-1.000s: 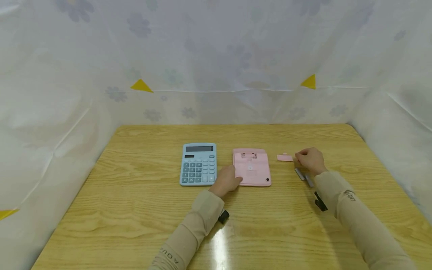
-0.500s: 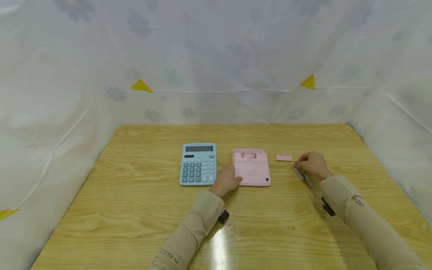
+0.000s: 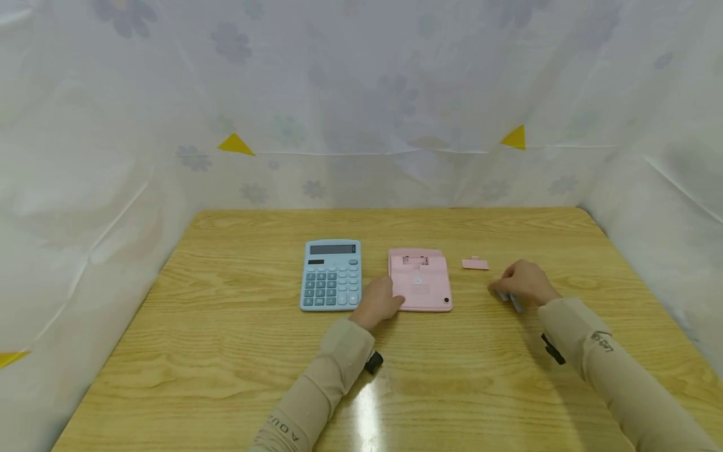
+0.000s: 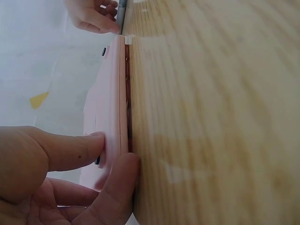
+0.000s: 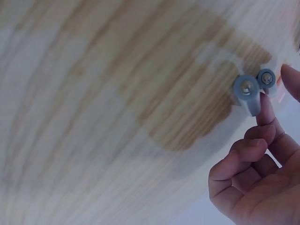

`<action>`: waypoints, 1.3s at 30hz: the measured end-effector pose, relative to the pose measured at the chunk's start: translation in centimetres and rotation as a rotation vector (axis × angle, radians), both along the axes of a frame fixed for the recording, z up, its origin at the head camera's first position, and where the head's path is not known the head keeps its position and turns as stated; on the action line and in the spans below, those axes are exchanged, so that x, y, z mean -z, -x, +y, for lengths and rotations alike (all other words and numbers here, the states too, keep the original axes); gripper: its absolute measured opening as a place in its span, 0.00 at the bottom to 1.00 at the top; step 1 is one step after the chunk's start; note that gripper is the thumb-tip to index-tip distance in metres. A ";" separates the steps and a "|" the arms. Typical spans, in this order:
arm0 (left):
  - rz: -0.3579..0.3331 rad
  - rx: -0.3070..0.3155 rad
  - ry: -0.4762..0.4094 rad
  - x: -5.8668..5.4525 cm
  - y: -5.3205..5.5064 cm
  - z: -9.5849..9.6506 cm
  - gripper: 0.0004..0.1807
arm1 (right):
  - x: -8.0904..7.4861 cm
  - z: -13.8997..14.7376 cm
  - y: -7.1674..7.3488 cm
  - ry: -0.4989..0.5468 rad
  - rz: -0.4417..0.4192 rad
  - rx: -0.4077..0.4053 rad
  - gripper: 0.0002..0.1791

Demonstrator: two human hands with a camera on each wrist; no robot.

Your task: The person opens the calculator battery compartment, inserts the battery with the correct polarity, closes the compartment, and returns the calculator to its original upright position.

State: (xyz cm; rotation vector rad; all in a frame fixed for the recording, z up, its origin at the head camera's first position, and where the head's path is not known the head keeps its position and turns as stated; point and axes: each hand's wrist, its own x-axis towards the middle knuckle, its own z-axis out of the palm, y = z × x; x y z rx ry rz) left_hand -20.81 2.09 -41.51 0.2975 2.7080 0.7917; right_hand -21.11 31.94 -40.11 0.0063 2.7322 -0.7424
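Note:
The pink calculator lies face down on the table, its battery compartment uncovered. My left hand grips its near left corner, thumb on the back and a finger at the lower edge. Farther right, my right hand is low over two grey batteries. In the right wrist view, the nearer battery and the farther battery show their metal ends side by side. The index finger reaches behind them, while a small gap separates the thumb from the farther one.
A pink battery cover lies between the pink calculator and the right hand. To the left, a light blue calculator lies face up beside the left hand. Patterned white sheeting surrounds the wooden table.
My right hand has moved from beside the pink cover toward the near side and down to the batteries, now partly hiding them. The left hand and both calculators stay put.

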 end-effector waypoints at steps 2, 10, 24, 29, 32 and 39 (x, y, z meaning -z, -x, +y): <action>0.006 0.003 -0.001 0.0 0.0 0.0 0.15 | 0.1 0.0 0.1 0.005 -0.016 -0.010 0.18; 0.004 0.002 0.002 -0.1 0.0 0.0 0.14 | 0.4 0.0 0.4 -0.025 -0.010 -0.042 0.19; 0.004 0.002 -0.004 0.1 0.1 -0.1 0.14 | 0.0 -0.9 0.7 0.017 0.049 -0.077 0.17; -0.007 0.001 -0.003 0.0 0.2 -0.1 0.15 | -0.2 -1.6 0.9 0.026 0.131 -0.119 0.12; -0.012 -0.002 -0.005 0.1 0.2 -0.1 0.15 | -0.3 -2.1 1.0 0.029 0.166 -0.139 0.11; -0.007 -0.004 -0.022 0.2 0.1 -0.1 0.14 | -0.1 -2.8 1.2 0.067 0.183 -0.135 0.11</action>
